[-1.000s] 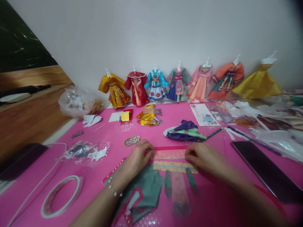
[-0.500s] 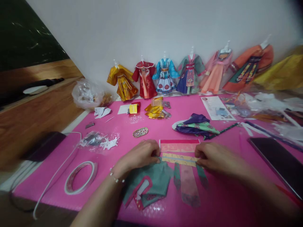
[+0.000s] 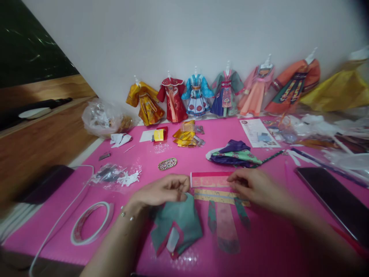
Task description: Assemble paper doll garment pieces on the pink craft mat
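Observation:
My left hand [image 3: 171,188] pinches the upper edge of a green doll top [image 3: 184,219] with pink trim, its fingers curled with the thumb below. Part of the top is hidden under the hand and wrist. My right hand [image 3: 248,186] is just above the mat, fingers partly extended over the right end of a pink-and-cream fabric strip [image 3: 210,181]. Below that strip lies a yellow patterned strip [image 3: 213,195] with a pale blue line. A sheer pink panel [image 3: 227,227] hangs down from it, between two narrow green pieces, one being the left green tab [image 3: 212,217].
Several dressed doll stands, including a blue one [image 3: 197,94], line the wall. A purple-and-green garment [image 3: 235,154], an oval beaded clip [image 3: 167,164] and a gold packet [image 3: 187,134] lie farther back. Tape roll [image 3: 108,221] at left; phone [image 3: 331,204] at right; plastic bags [image 3: 103,119] behind.
My right hand has come off the yellow strip's end and moved up to the pink-and-cream strip. My left hand has drawn the green top slightly left, and the top has shifted shape.

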`<state>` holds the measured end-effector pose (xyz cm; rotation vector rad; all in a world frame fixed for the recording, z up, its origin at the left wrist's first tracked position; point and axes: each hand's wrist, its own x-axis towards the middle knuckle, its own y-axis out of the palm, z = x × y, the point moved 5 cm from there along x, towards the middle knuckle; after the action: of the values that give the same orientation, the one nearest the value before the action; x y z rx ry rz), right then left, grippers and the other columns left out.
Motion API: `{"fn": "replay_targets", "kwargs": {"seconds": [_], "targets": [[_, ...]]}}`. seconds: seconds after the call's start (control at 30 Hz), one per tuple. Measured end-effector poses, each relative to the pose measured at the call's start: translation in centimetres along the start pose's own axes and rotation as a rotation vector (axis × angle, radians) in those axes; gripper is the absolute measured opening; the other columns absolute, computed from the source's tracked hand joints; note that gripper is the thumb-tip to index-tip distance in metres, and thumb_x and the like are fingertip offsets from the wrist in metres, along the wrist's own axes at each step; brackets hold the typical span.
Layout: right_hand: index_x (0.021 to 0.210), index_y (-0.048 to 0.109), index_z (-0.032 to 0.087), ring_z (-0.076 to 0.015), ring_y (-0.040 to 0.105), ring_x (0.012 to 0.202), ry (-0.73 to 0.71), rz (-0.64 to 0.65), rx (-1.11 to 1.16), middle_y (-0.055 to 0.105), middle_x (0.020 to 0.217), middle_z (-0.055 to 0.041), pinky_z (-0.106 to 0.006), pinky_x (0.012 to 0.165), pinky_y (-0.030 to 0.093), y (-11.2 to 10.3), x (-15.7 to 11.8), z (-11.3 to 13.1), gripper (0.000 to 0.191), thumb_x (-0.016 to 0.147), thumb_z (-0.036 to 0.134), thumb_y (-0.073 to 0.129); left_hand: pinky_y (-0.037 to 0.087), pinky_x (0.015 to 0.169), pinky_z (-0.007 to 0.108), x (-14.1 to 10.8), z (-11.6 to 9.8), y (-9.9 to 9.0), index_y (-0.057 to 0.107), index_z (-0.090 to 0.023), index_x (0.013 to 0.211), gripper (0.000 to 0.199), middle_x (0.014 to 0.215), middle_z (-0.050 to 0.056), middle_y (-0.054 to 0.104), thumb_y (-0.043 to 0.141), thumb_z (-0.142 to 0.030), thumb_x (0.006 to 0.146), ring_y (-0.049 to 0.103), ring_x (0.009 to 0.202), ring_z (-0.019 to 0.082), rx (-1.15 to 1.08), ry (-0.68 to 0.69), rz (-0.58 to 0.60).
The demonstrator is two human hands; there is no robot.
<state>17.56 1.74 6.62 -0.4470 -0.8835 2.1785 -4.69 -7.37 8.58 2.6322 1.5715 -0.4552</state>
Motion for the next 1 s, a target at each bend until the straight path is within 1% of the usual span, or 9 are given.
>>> {"fn": "replay_targets", "kwargs": {"seconds": [0.1,0.2,0.27,0.37,0.47,0.63,0.8,0.9,1.0], "targets": [[0.108,0.073,0.022,-0.0234,0.07,0.093,-0.041,0.122,0.299,0.075,0.106,-0.0068,-0.032,0.075,0.053,1.0,-0.4,1.8,0.028,0.093,0.04,0.056,0.02,0.045,0.021,-0.1,0.0,0.5,0.042,-0.021,0.071,0.025,0.056,-0.009,0.036,0.065,-0.031,0.071,0.026,0.049,0.007,-0.148,0.052,0.0],[0.138,0.057,0.025,-0.0267,0.054,0.128,-0.095,0.302,0.571,0.058,0.142,-0.0077,-0.038,0.103,0.045,2.6,-1.1,3.9,0.054,0.089,0.046,0.066,0.022,0.045,0.022,0.1,0.3,1.1,0.042,-0.021,0.071,0.03,0.057,-0.008,0.037,0.068,-0.036,0.07,0.027,0.049,0.007,-0.285,0.092,-0.023],[0.143,0.052,0.025,-0.0269,0.054,0.128,-0.108,0.447,0.721,0.058,0.141,-0.0074,-0.038,0.103,0.045,3.9,-1.5,4.8,0.065,0.085,0.046,0.073,0.023,0.045,0.021,0.4,0.5,1.4,0.042,-0.021,0.07,0.034,0.057,-0.008,0.036,0.07,-0.04,0.071,0.027,0.049,0.007,-0.357,0.11,-0.048],[0.116,0.069,0.02,-0.0212,0.066,0.095,-0.086,0.56,0.896,0.071,0.105,-0.0041,-0.03,0.082,0.051,5.2,-1.6,5.3,0.043,0.082,0.046,0.075,0.025,0.045,0.019,1.0,0.8,1.4,0.044,-0.02,0.073,0.035,0.06,-0.008,0.037,0.071,-0.042,0.077,0.029,0.051,0.007,-0.425,0.116,-0.105],[0.084,0.067,0.018,-0.0121,0.059,0.067,0.017,0.467,1.01,0.064,0.075,0.0023,-0.022,0.062,0.044,5.2,-0.8,4.7,0.031,0.078,0.046,0.078,0.029,0.046,0.017,1.5,1.2,0.9,0.048,-0.019,0.08,0.036,0.063,-0.008,0.044,0.074,-0.044,0.08,0.035,0.052,0.006,-0.446,0.1,-0.141],[0.082,0.061,0.019,-0.0141,0.058,0.068,0.156,0.238,0.992,0.063,0.074,0.0005,-0.024,0.062,0.045,3.7,0.0,3.5,0.044,0.066,0.053,0.084,0.041,0.05,0.018,1.9,2.1,0.7,0.057,-0.017,0.103,0.059,0.07,-0.004,0.066,0.092,-0.034,0.059,0.055,0.053,0.008,-0.389,-0.005,-0.051],[0.078,0.058,0.02,-0.0109,0.049,0.057,0.187,0.067,0.913,0.057,0.066,0.0036,-0.023,0.053,0.037,2.3,0.3,2.3,0.048,0.063,0.056,0.084,0.045,0.056,0.019,2.0,2.6,0.3,0.061,-0.015,0.084,0.039,0.07,-0.004,0.067,0.09,-0.028,0.062,0.059,0.058,0.007,-0.346,-0.05,-0.074],[0.077,0.056,0.02,-0.0089,0.042,0.054,0.194,-0.014,0.875,0.049,0.063,0.0062,-0.021,0.05,0.031,1.8,0.5,1.7,0.049,0.062,0.057,0.083,0.041,0.054,0.017,2.0,2.5,-0.2,0.057,-0.016,0.077,0.037,0.064,-0.007,0.063,0.089,-0.029,0.064,0.054,0.054,0.005,-0.346,-0.026,-0.115],[0.079,0.055,0.019,-0.0077,0.037,0.053,0.195,-0.021,0.85,0.044,0.062,0.0074,-0.02,0.048,0.026,1.6,0.5,1.6,0.048,0.064,0.057,0.081,0.035,0.049,0.015,2.0,2.3,-0.4,0.053,-0.016,0.072,0.039,0.058,-0.009,0.057,0.089,-0.03,0.064,0.048,0.049,0.003,-0.347,-0.004,-0.14]]}}
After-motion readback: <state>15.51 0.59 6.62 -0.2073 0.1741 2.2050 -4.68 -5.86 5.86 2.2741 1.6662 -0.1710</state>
